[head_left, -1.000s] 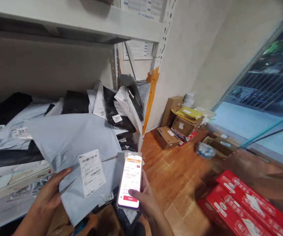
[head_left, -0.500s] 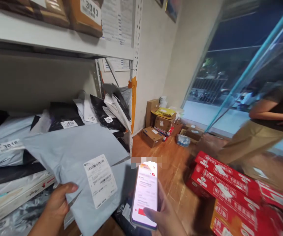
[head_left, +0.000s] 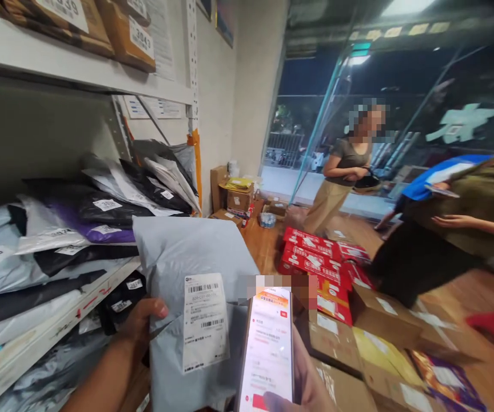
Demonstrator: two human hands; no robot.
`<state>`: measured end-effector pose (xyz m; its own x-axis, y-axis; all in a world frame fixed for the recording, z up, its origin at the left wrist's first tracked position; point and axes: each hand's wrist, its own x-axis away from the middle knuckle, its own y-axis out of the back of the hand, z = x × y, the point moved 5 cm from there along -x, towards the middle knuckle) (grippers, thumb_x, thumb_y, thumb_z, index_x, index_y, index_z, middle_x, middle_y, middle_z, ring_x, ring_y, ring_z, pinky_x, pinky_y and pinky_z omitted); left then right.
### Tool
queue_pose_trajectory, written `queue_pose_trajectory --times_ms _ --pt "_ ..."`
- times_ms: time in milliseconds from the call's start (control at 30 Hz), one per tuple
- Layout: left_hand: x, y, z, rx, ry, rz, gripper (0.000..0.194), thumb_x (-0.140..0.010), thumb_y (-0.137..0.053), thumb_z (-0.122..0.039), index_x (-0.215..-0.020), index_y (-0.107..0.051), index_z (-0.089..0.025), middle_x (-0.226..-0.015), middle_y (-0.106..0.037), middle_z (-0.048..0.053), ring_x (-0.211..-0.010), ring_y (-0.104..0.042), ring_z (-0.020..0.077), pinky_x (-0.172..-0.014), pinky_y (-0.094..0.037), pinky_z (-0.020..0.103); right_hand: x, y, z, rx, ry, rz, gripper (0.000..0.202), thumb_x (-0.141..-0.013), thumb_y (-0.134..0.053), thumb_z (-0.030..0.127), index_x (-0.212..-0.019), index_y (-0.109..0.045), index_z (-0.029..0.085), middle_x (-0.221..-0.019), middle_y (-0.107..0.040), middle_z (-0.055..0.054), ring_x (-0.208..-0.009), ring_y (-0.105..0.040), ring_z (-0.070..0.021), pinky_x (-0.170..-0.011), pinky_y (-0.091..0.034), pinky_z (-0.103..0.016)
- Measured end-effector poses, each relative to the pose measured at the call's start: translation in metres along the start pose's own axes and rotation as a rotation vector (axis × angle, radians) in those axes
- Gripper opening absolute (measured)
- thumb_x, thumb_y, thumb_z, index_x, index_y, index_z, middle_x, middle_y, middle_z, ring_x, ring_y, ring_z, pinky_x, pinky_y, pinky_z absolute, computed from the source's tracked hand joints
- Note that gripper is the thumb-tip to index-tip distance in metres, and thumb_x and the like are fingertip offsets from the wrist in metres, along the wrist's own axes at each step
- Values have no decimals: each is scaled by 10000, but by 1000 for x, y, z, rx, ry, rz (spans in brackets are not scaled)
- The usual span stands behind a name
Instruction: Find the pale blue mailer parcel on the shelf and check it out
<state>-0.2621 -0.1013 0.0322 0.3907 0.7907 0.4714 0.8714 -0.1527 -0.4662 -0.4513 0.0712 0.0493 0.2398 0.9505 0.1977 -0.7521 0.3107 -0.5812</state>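
**Grey mailer in one hand, phone in the other**

Nearest the camera, at the bottom edge, the right hand (head_left: 305, 386) holds a phone (head_left: 268, 349) upright with its lit screen facing the wearer; the fingers are wrapped round its right side and the thumb lies across the bottom of the screen. Just left of the phone, touching or nearly so, hangs a grey poly mailer (head_left: 187, 257). The left hand (head_left: 142, 326) grips the mailer's left edge, thumb on the front, the other fingers hidden behind. A white shipping label (head_left: 205, 320) sits on the mailer's front, just beside the phone.

The mailer looks soft and light: its film creases and sags, and a seam folds under the thumb. It is probably slick, so a pinch at the edge or a flat hand under the bulk would hold best; nothing shows what is inside.

Left of the mailer, a shelf (head_left: 58, 312) carries stacked black, grey and purple bags with numbered tags. Right of the mailer and further off, cardboard boxes (head_left: 384, 323) lie on the wooden floor, then red cartons (head_left: 315, 249). Beyond those, two other people stand near a glass front; one is in a grey top (head_left: 345, 157), the other leans in from the right edge.
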Motion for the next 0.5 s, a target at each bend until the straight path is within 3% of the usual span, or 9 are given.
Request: queue_pose_trajectory --times_ms 133,300,500 --pt "8 -15 2 -49 29 58 15 -381 -548 -154 -377 -541 -167 -304 -497 12 -341 -503 187 -314 -329 245 17 -3 3 -2 95 -38 1228 -511 -852 254 -1424 -30 283 -1170 -641 -107 -1000 -632 -328 -806 -526 -445" --pt "13 -23 4 -58 40 107 123 -384 -534 -169 -299 -449 -195 -268 -455 -9 -266 -386 122 -288 -283 224 26 -3 4 13 143 -121 1221 -490 -869 210 -1416 -78 297 -1218 -613 -90 -1026 -621 -300 -845 -527 -420" --pt "11 -15 5 -48 27 53 191 -400 -552 -111 -277 -424 -180 -243 -428 -29 -254 -363 93 -273 -279 183 35 -5 4 46 164 -134 1114 -524 -850 217 -1386 -144 247 -1280 -562 -132 -1110 -573 -314 -911 -493 -440"
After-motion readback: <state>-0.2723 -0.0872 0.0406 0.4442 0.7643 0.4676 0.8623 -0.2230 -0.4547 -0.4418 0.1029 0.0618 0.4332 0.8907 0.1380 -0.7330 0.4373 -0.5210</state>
